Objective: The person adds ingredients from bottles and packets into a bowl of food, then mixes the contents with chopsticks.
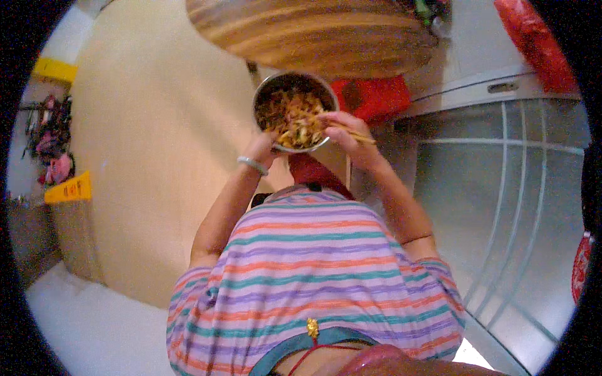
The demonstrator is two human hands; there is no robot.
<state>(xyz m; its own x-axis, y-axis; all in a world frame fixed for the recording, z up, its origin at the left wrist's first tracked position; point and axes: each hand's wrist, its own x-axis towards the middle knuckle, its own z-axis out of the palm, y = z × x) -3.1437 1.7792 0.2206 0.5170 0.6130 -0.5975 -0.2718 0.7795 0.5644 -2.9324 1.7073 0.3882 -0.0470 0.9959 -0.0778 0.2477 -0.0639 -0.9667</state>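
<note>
A round metal bowl point(333, 94) is held up in front of my body, tilted towards me. Shredded, brownish-orange food point(294, 115) fills much of it, with paler pieces near the close side. My left hand point(262, 146) grips the bowl's near left rim; its fingertips are partly hidden. In my right hand point(350, 134) are wooden chopsticks point(360, 136), their tips reaching into the food. What exactly the food is cannot be made out.
A round wooden table point(315, 35) stands just beyond the bowl, with a red item point(376, 96) by its near edge. To the right is a glass-panelled sliding door or cabinet point(470, 188). Pink and dark items point(51, 141) are at the far left, beside yellow-edged boxes point(70, 188).
</note>
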